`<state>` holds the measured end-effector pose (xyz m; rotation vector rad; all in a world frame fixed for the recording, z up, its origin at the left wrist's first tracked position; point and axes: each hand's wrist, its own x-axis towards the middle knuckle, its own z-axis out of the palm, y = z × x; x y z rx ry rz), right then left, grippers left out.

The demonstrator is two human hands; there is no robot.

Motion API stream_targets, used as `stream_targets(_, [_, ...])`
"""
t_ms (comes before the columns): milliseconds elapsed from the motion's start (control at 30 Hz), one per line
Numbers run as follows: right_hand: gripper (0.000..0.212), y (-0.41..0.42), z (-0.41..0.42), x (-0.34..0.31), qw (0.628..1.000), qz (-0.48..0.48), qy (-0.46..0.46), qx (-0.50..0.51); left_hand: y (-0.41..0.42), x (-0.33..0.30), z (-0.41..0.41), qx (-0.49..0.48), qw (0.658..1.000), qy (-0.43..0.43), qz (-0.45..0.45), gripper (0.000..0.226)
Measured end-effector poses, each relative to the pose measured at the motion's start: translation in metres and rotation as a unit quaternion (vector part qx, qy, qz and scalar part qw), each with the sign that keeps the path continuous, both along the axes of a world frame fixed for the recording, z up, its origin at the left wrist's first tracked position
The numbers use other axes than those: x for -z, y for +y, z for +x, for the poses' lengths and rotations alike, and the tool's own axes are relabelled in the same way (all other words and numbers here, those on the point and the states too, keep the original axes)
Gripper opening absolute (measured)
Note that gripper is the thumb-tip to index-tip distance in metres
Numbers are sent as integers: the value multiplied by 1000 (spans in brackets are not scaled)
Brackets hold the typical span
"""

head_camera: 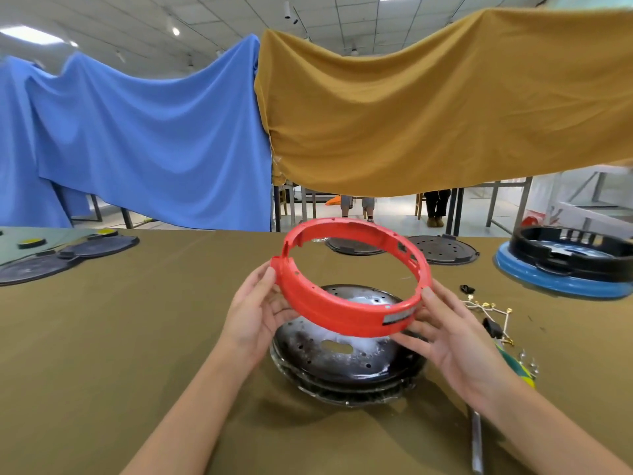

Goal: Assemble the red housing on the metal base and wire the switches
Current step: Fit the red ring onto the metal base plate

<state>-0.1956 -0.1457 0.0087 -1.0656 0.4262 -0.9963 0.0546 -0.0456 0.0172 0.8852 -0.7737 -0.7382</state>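
A red ring-shaped housing [346,313] hangs tilted in the air above a round dark metal base [346,365] that lies on the olive-covered table. My left hand [255,311] grips the ring's left side, thumb on the outer wall. My right hand [455,337] holds its right side, thumb on the rim and fingers beneath. A bundle of white wires with brass terminals and small black switches [489,318] lies on the cloth just right of my right hand.
A screwdriver with a green-yellow handle [517,366] lies at the right. A blue base carrying a black housing [568,265] stands at the far right. Dark metal discs [443,250] lie along the back edge, and more discs [51,258] at the left.
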Motion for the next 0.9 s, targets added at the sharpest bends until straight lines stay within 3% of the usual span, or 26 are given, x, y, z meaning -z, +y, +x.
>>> stream_targets(267, [49, 1, -4, -1, 989, -123, 33, 70, 5, -6, 2, 24, 999, 35, -7, 30])
stream_targets(433, [42, 0, -8, -6, 974, -174, 54, 131, 7, -1, 0, -102, 989, -109, -20, 29])
stream_targets(567, [35, 2, -10, -10, 966, -204, 53, 152, 7, -1, -2, -139, 979, -149, -29, 27])
stream_targets(733, [40, 4, -12, -11, 961, -225, 57, 151, 6, -4, -2, -117, 988, -100, -1, 45])
stream_targets(900, [43, 2, -13, -8, 959, -242, 58, 135, 3, -4, 3, -100, 993, -41, 38, 23])
